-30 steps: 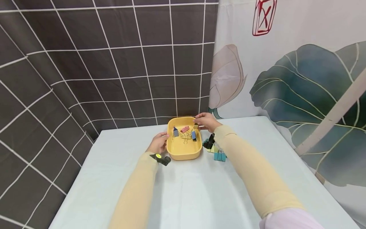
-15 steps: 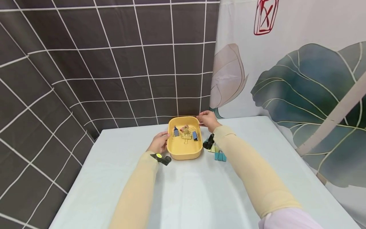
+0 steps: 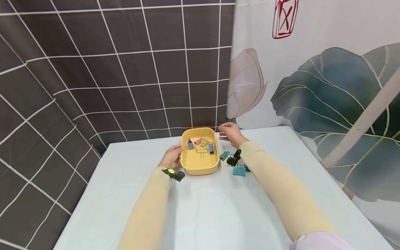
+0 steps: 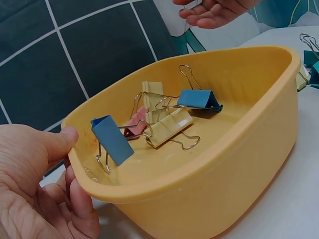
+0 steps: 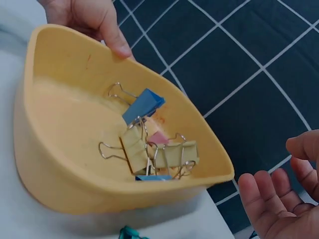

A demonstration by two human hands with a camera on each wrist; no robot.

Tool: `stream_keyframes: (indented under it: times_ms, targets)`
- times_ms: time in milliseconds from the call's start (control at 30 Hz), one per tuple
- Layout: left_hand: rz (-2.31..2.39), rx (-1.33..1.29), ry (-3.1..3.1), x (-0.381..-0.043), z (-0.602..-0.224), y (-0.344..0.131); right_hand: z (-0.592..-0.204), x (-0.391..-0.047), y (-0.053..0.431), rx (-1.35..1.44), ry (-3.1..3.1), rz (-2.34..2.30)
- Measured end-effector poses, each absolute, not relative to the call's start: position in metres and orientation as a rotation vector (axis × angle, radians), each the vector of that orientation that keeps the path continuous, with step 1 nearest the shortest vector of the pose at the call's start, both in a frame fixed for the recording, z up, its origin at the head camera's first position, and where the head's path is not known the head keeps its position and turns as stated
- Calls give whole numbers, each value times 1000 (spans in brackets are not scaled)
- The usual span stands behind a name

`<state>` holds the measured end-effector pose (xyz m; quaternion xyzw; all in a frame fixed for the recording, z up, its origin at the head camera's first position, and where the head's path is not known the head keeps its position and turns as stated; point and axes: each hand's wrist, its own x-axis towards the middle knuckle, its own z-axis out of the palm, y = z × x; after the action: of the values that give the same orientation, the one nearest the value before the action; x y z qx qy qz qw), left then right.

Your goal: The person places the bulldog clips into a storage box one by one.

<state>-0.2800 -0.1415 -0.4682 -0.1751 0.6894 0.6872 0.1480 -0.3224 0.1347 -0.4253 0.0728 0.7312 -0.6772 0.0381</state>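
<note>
My left hand (image 3: 171, 156) grips the left rim of a yellow plastic tub (image 3: 200, 171), thumb on the rim and fingers outside below it. Inside lie several binder clips: one blue clip (image 4: 113, 139) by the left wall, another blue clip (image 4: 196, 98) across from it, a yellow clip (image 4: 170, 127) in front, a second yellow clip (image 4: 153, 99) behind, and a pink clip (image 4: 136, 121) partly hidden between them. Just off the tub's far right corner is my right hand (image 3: 232, 134), fingers loosely bent and nothing between them.
On the white table (image 3: 206, 211), a teal binder clip (image 3: 239, 171) and a green clip (image 3: 224, 155) lie right of the tub, partly hidden by the right wrist camera (image 3: 234, 158). A dark gridded cloth (image 3: 168, 69) hangs behind the table.
The right hand let go of a yellow binder clip, which dropped into the tub beside the pink one. That hand then drew away to the right; the left hand stayed on the rim.
</note>
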Motion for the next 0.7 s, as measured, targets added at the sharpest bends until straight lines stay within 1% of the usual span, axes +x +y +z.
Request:
stream_keyframes:
  times_ms: [200, 700]
  targets:
    - [1990, -502, 1981, -282, -471, -142, -427, -319, 150, 260, 2230, -2049]
    - [2040, -451, 1967, -281, -477, -143, -434, -298, 196, 362, 2156, -2174]
